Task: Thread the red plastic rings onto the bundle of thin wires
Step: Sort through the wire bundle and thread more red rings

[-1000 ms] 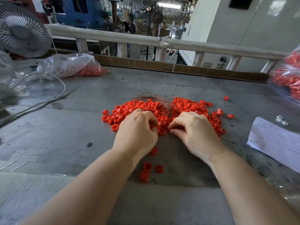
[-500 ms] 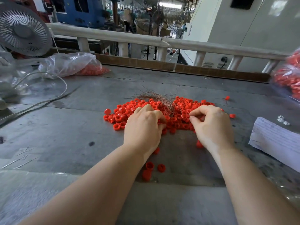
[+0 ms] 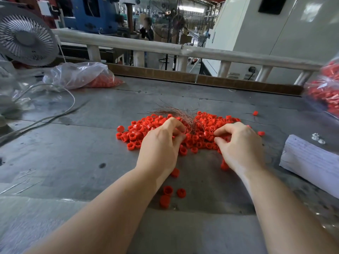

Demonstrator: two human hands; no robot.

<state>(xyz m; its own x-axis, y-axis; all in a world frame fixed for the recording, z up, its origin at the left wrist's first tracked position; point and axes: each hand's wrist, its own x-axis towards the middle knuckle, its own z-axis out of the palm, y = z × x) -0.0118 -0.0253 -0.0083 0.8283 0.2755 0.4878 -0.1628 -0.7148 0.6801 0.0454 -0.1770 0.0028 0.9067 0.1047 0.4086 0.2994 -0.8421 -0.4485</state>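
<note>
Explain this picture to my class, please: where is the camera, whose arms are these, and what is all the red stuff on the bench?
The camera sits on a person's head, looking forward and down, so the two bare arms are the wearer's own. No machine is involved. On the grey worktable lies a pile of red plastic rings, with a bundle of thin wires fanning out at its far edge. The left hand curls around the near end of the wires. The right hand has its fingers curled in the pile; whether it pinches a ring cannot be told. A plastic bag holding more red pieces and a fan stand far left.
</note>
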